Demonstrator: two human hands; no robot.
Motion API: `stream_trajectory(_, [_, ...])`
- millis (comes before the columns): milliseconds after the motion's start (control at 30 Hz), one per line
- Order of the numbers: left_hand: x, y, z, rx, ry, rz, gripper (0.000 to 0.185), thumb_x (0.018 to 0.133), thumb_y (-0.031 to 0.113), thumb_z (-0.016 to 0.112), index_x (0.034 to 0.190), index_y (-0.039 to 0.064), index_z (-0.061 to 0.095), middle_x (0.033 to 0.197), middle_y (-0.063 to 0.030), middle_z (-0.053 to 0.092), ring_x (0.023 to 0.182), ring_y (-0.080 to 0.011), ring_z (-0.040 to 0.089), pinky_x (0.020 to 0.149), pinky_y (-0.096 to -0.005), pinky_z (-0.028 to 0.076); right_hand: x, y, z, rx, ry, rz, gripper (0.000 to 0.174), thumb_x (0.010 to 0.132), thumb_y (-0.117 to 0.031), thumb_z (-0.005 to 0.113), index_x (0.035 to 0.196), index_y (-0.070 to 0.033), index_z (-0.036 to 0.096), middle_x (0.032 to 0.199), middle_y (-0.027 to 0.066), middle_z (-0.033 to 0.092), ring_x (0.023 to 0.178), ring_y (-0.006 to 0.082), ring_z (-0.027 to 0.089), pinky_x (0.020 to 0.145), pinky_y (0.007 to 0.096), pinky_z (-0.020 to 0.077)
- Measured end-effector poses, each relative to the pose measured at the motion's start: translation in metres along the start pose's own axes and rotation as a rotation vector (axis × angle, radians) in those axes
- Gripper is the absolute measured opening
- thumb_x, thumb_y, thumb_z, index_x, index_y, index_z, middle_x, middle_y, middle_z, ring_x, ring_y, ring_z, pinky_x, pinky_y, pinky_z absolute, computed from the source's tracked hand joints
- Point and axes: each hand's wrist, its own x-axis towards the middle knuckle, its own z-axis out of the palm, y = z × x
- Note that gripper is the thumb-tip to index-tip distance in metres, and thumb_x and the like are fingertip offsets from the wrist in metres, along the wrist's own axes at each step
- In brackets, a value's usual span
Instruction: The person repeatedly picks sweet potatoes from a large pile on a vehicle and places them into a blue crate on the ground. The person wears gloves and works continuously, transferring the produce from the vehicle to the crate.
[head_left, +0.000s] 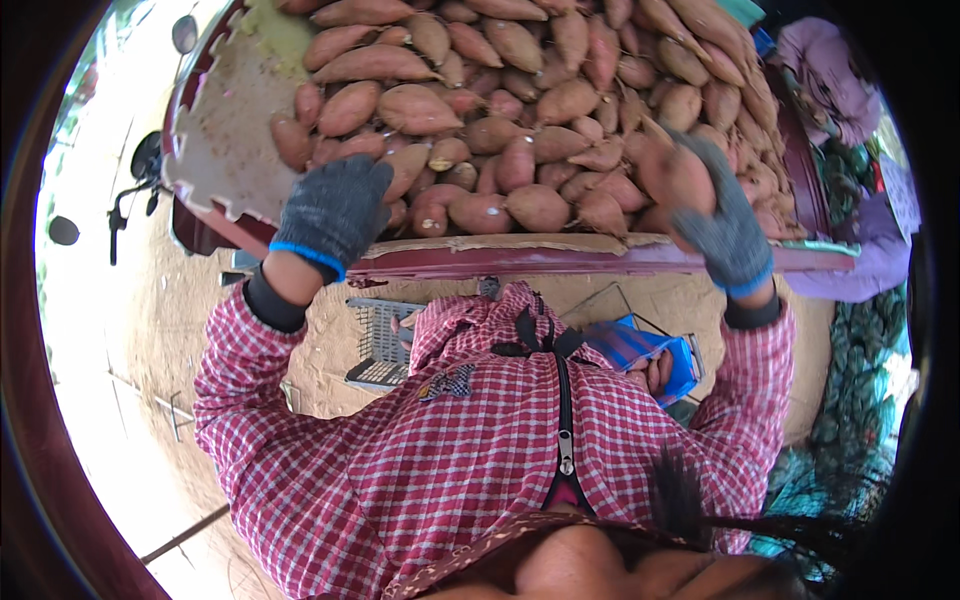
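A heap of reddish sweet potatoes (517, 150) fills most of a dark red cart bed (525, 262) before me. My right hand (724, 217), in a grey knit glove with a blue cuff, holds a large sweet potato (679, 180), slightly blurred, above the pile's front right. The thumb lies in front and the fingers wrap behind it. My left hand (334, 202), gloved alike, lies over the left front of the pile with fingers curled down. Beside its fingertips is a sweet potato (406, 171); whether the fingers grip anything is hidden.
A pale foam mat (240, 127) lines the bed's left side. Below the bed stand a grey plastic crate (379, 319) and a blue bag (682, 367) holding sweet potatoes. Handlebar mirrors (146, 156) stick out at left. A person in purple (829, 79) and net-bagged green produce (855, 375) are at right.
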Motion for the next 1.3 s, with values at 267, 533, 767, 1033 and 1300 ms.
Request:
stream_trajectory(267, [-0.013, 0.049, 0.023, -0.322, 0.112, 0.043, 0.036, 0.088, 0.02, 0.071, 0.121, 0.007, 0.065, 0.118, -0.0167, 0.068, 0.109, -0.036, 0.066, 0.093, -0.0456, 0.053, -0.321, 0.114, 0.038, 0.209, 0.464, 0.842, 0.081, 0.081, -0.039, 0.084, 0.144, -0.004, 0.048, 0.135, 0.0127, 0.057, 0.125, 0.0253, 0.055, 0.109, 0.0402, 0.0432])
stream_trajectory(533, [-0.002, 0.08, 0.059, -0.358, 0.304, -0.062, 0.028, 0.093, 0.02, 0.066, 0.116, 0.005, 0.07, 0.11, -0.0176, 0.072, 0.1, -0.0365, 0.069, 0.089, -0.0453, 0.054, -0.339, 0.154, 0.064, -0.303, 0.369, 1.196, 0.068, 0.086, -0.03, 0.08, 0.142, -0.003, 0.053, 0.136, 0.0212, 0.062, 0.121, 0.0326, 0.063, 0.103, 0.0398, 0.0503])
stream_trajectory(767, [0.002, 0.084, 0.071, -0.052, 0.513, 0.05, 0.032, 0.09, 0.02, 0.067, 0.12, 0.009, 0.067, 0.117, -0.0089, 0.067, 0.104, -0.0308, 0.066, 0.092, -0.044, 0.054, -0.045, 0.032, -0.012, -0.575, -0.023, -0.028, 0.052, 0.084, -0.02, 0.076, 0.133, -0.008, 0.061, 0.142, 0.0158, 0.058, 0.129, 0.0344, 0.057, 0.107, 0.0425, 0.046])
stream_trajectory(1033, [0.011, 0.088, 0.075, 0.083, 0.676, 0.032, 0.025, 0.089, 0.018, 0.063, 0.112, 0.01, 0.068, 0.106, -0.0056, 0.069, 0.09, -0.0243, 0.067, 0.078, -0.0377, 0.054, 0.139, 0.099, 0.073, -0.858, -0.694, 0.045, 0.082, 0.078, -0.03, 0.084, 0.15, -0.017, 0.048, 0.156, 0.02, 0.04, 0.13, 0.042, 0.055, 0.104, 0.0517, 0.0494])
stream_trajectory(1300, [0.012, 0.09, 0.069, 0.106, 0.682, 0.078, 0.025, 0.087, 0.02, 0.063, 0.108, 0.009, 0.069, 0.093, -0.0035, 0.067, 0.069, -0.0185, 0.06, 0.061, -0.0351, 0.048, 0.137, 0.135, 0.089, -0.656, -0.538, 0.129, 0.088, 0.068, -0.03, 0.09, 0.144, -0.013, 0.05, 0.15, 0.0218, 0.044, 0.127, 0.044, 0.057, 0.104, 0.05, 0.0501])
